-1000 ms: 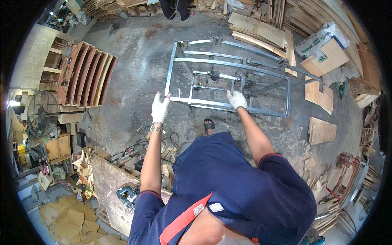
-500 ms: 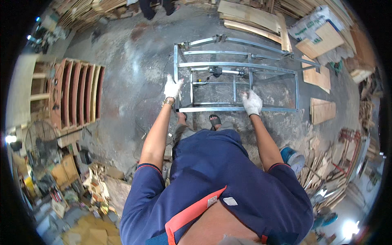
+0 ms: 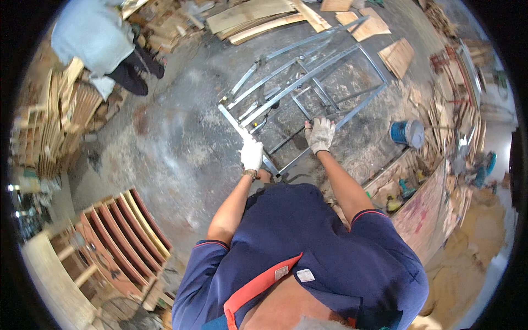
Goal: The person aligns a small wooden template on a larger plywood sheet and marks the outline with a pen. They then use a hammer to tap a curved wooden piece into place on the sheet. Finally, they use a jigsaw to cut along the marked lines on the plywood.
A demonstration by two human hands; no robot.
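Observation:
A long silver frame of square metal tubing (image 3: 300, 87) lies aslant on the floor in front of me, its far end toward the upper right. My left hand (image 3: 251, 154), in a white glove with a watch at the wrist, is closed on the bar at its near left end. My right hand (image 3: 320, 135), also gloved, grips the near long rail around its middle, fingers curled over it. Crossbars join the rails inside the frame. A small dark fitting with a yellow bit sits near the left hand, partly hidden by a rail.
Another person (image 3: 93, 44) in a light top stands bent at the upper left beside stacked wood. A curved slatted wooden piece (image 3: 124, 236) stands at the lower left. Boards (image 3: 256, 19) lie beyond the frame, plywood pieces (image 3: 397, 58) to its right. A blue bucket (image 3: 400, 133) stands near wood scraps.
My view has turned, so the metal frame now lies diagonally instead of straight across. Both hands stay on it. The other person shows far more at the upper left.

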